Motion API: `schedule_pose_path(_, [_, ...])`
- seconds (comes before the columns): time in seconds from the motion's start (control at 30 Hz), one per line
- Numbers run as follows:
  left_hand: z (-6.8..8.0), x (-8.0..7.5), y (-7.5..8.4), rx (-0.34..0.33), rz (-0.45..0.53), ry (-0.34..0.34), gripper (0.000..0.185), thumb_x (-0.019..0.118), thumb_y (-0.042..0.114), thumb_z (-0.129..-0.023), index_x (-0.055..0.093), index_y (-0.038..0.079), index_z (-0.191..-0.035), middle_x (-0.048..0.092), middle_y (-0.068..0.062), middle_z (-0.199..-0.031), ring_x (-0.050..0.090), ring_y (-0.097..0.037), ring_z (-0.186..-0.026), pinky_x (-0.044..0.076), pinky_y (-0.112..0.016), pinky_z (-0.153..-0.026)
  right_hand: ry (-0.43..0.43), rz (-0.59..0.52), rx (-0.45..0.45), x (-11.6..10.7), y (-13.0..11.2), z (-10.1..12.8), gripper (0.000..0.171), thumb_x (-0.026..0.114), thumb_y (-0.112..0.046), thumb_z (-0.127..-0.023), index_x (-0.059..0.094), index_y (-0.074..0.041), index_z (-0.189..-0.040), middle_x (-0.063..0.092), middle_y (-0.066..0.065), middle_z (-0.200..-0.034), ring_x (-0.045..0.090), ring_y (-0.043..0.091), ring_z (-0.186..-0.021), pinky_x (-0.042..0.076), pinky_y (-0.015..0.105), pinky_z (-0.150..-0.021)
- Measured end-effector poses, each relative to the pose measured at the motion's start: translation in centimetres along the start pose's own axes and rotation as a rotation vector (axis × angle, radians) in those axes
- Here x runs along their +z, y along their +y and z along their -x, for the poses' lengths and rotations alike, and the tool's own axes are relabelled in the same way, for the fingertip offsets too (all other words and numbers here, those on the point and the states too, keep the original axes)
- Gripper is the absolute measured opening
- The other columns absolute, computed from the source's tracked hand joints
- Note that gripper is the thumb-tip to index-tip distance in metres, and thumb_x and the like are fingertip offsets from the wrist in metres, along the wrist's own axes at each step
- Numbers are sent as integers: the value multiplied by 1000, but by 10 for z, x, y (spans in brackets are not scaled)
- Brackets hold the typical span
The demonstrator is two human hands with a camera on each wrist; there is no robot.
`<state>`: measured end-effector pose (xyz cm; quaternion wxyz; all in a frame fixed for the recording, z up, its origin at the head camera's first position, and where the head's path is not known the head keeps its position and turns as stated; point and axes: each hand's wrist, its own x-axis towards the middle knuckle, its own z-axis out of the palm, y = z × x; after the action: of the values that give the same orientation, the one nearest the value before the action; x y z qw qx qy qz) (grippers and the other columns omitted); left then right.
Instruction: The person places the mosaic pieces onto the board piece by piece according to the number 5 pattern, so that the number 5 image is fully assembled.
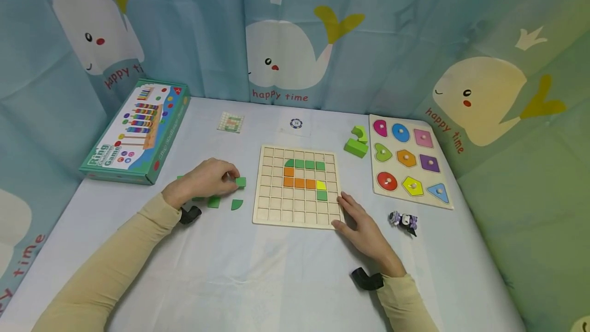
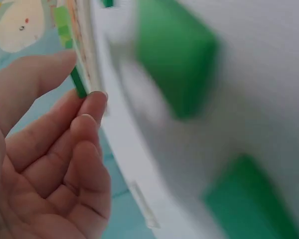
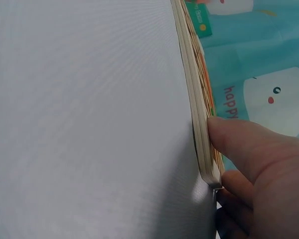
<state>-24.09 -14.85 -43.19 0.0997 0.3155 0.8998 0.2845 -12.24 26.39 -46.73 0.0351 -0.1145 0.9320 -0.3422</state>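
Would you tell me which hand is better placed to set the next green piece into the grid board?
Left, probably. The left hand already pinches a green square piece beside the board, while the right hand rests against the board's near right corner, steadying it.

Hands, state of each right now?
Left hand: fingers pinch a green square tile just above the table.
Right hand: open, thumb and fingers steady the wooden grid board at its corner.

Grid board (image 1: 267,204): pale unfinished wood, matt. Green tile (image 1: 240,182): painted, smooth. Tablecloth (image 1: 258,270): white woven cloth.
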Motion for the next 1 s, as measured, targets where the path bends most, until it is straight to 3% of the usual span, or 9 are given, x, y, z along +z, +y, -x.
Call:
schedule_pose_path(0.2, [-9,2,24,70,44,25,22,73,18,-89,72,5,-106,67,2,-90,57,-9,-74,49,-30,-67,-6,3,8,0,0,1,71,69,-33,-93,38,-4,-150,25,7,-158,18,29,-145,22,53,-111])
schedule_pose_path(0.57, [-48,43,82,228,62,-6,20,71,20,-89,73,6,-104,68,3,-92,55,-6,-73,48,-24,-67,-1,-2,4,-1,0,1,71,69,-34,-93,38,-4,-150,26,7,-158,18,29,-145,22,53,-111])
schedule_pose_path(0.83, [-72,66,118,216,20,-62,22,70,20,-90,74,6,-105,69,2,-94,61,-7,-78,49,-22,-70,-11,0,8,0,0,-1,73,68,-37,-93,37,-5,-150,25,6,-158,18,28,-145,22,53,-111])
schedule_pose_path(1.0, [-87,78,131,243,-17,-78,18,72,19,-88,74,5,-99,68,3,-88,61,-6,-78,49,-20,-71,0,2,-1,-1,0,0,71,69,-35,-93,38,-5,-150,26,6,-158,19,28,-145,22,54,-110])
